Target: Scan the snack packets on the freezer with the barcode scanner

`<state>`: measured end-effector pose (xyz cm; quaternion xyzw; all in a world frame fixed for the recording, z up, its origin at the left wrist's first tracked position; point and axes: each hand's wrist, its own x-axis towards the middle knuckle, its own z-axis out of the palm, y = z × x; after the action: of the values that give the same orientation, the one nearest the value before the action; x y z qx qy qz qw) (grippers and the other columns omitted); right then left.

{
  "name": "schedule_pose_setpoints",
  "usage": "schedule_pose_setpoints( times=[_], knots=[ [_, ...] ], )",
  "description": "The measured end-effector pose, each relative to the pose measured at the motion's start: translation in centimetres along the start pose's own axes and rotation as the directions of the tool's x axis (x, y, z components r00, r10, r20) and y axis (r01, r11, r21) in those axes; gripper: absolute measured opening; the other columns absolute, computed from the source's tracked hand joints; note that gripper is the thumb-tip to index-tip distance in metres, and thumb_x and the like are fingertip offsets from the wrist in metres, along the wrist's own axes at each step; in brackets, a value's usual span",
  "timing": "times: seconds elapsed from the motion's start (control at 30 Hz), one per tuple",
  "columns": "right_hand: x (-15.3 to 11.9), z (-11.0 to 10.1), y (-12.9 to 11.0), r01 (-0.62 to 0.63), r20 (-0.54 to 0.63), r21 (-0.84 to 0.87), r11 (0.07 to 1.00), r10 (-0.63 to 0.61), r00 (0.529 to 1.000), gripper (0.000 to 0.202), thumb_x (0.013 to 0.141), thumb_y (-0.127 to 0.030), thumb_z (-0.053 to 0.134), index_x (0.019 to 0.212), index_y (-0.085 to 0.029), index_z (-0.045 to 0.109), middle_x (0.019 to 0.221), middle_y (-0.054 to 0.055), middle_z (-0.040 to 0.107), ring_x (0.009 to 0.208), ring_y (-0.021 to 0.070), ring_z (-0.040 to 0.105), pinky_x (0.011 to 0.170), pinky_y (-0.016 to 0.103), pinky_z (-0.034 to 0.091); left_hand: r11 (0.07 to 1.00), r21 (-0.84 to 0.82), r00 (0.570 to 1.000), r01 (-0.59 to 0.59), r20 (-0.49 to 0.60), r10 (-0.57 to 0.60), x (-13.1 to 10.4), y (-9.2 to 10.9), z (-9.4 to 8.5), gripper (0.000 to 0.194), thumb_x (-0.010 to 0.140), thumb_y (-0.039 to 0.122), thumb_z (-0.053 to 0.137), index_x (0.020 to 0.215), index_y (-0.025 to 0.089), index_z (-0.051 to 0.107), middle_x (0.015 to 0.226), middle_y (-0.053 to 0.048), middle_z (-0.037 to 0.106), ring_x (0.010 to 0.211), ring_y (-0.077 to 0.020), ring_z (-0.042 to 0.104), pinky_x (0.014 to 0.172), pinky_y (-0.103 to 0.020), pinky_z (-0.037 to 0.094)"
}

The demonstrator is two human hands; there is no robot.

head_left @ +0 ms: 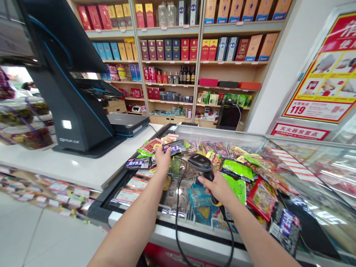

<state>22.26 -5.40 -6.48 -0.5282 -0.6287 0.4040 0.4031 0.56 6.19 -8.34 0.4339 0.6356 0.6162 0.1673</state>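
Observation:
My left hand (pixel 162 158) is closed on a black snack packet (pixel 175 148) with white and blue print, over the left heap of packets. In that heap lie a red-brown packet (pixel 153 145) and another black packet (pixel 137 163). My right hand (pixel 216 186) grips a black handheld barcode scanner (pixel 199 162) by its handle. The scanner's head is turned toward the left, and its black cable (pixel 178 207) loops down in front of the freezer. To the right of the scanner is a bigger heap with a green packet (pixel 237 168) and a red packet (pixel 260 198).
Both heaps rest on a glass-topped freezer (pixel 169 207). On the white counter (pixel 83 172) at left stand a checkout terminal (pixel 75 111), a flat black scale (pixel 128 123) and tied plastic tubs (pixel 26 135). Shelves of boxes (pixel 168 50) line the back.

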Motion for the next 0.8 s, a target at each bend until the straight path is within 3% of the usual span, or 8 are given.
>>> schedule_pose_setpoints(
  times=[0.23, 0.4, 0.8],
  knots=[
    [-0.1, -1.2, -1.2, -0.009, -0.046, 0.107, 0.994, 0.014, 0.999, 0.026, 0.068, -0.042, 0.062, 0.077, -0.021, 0.048, 0.043, -0.009, 0.050, 0.034, 0.0105, 0.045, 0.039, 0.024, 0.039, 0.999, -0.051, 1.000, 0.009, 0.016, -0.008, -1.3, 0.8, 1.6, 0.023, 0.068, 0.038, 0.065, 0.065, 0.018, 0.053, 0.052, 0.006, 0.043, 0.054, -0.0122, 0.042, 0.059, -0.025, 0.036],
    [-0.7, -2.8, -0.7, 0.004, -0.090, 0.185, 0.983, 0.013, 0.996, 0.027, 0.068, -0.042, 0.064, 0.075, -0.022, 0.048, 0.042, -0.009, 0.048, 0.035, 0.0113, 0.046, 0.039, 0.025, 0.040, 0.991, -0.136, 0.995, -0.014, 0.093, 0.027, -2.2, 2.4, 3.7, 0.023, 0.067, 0.037, 0.067, 0.064, 0.018, 0.053, 0.054, 0.006, 0.044, 0.054, -0.0109, 0.040, 0.058, -0.024, 0.034],
    [-3.7, -9.0, 0.9, -0.014, -0.290, 0.191, 0.981, 0.070, 0.955, 0.030, 0.067, -0.044, 0.068, 0.074, -0.022, 0.049, 0.042, -0.008, 0.050, 0.034, 0.0114, 0.046, 0.038, 0.025, 0.040, 0.970, -0.243, 0.938, -0.005, 0.335, 0.088, -7.8, 8.2, 13.3, 0.022, 0.066, 0.033, 0.069, 0.062, 0.017, 0.053, 0.055, 0.005, 0.049, 0.054, -0.0106, 0.044, 0.057, -0.023, 0.036]
  ],
)
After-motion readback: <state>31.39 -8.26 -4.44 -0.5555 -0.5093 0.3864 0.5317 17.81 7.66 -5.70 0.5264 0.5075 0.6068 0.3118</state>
